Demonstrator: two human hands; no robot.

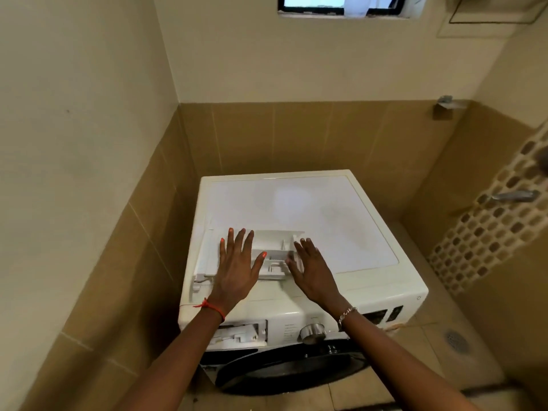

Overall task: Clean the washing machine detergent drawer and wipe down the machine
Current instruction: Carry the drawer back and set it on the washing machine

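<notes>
A white front-loading washing machine [326, 215] stands in a tiled corner. Its white detergent drawer [274, 247] lies pulled out on the machine's top, near the front left. The empty drawer slot [240, 333] gapes in the front panel at the left, beside the silver dial [312, 332]. My left hand [237, 264] hovers flat over the drawer's left part with fingers spread. At the drawer's right edge my right hand [311, 266] is spread too; whether either hand touches the drawer I cannot tell. Neither hand grips anything.
Tan tiled walls close in on the machine's left and back. The dark round door [290, 369] faces me below the panel. A floor drain [455, 341] sits to the right. Taps [516, 195] stick out of the mosaic wall at right. A small window [341, 4] is high up.
</notes>
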